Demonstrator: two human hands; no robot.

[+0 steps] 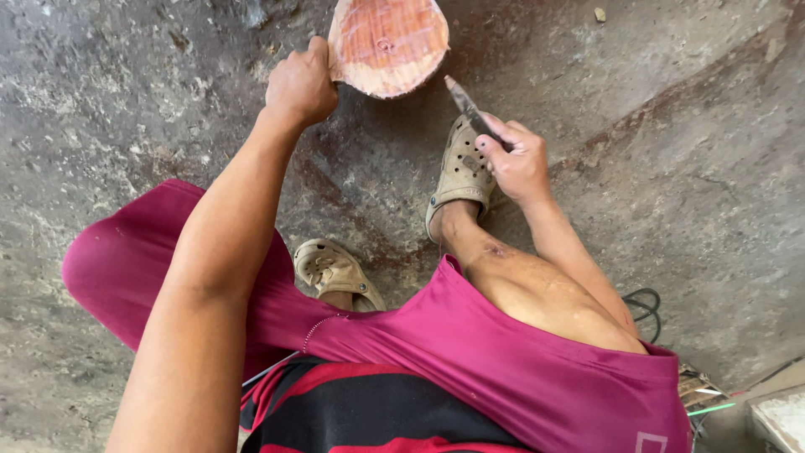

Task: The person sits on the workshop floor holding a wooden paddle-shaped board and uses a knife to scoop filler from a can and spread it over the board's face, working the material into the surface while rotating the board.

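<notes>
A round reddish wooden bowl blank (388,44) stands on edge on the concrete floor at the top of the view, its carved face toward me. My left hand (300,84) grips its left rim. My right hand (516,159) is closed around a narrow dark metal chisel (466,104), whose tip points up and left toward the bowl's lower right edge, a short gap away. The hand hovers above my right foot in a tan clog (460,172).
My left foot wears another tan clog (332,270) nearer my body. Magenta shorts (470,352) cover my knees. A black cable (644,304) loops at the right, with scraps and a pale block (780,415) in the lower right corner. Rough grey concrete floor (671,101) surrounds everything.
</notes>
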